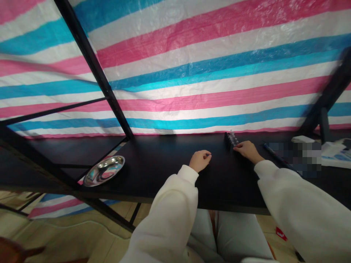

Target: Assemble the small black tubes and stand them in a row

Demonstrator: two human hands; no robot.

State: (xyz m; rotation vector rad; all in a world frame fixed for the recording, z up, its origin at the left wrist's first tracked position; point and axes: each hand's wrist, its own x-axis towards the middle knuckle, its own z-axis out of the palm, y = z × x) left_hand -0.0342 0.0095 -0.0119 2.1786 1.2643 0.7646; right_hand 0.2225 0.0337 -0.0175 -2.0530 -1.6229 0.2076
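Observation:
My left hand [199,160] rests on the black table [164,164] with its fingers curled into a loose fist; nothing shows in it. My right hand [247,149] lies further right, its fingers closed and touching the near side of a small black rack [230,140] that holds several small clear vials. Whether the fingers pinch a vial I cannot tell. Both arms wear white sleeves.
A round shiny metal dish [104,170] sits at the table's left front corner. A black metal frame [93,65] rises at left, against a pink, blue and white striped tarp [205,65]. Papers and a white box [303,139] lie at far right.

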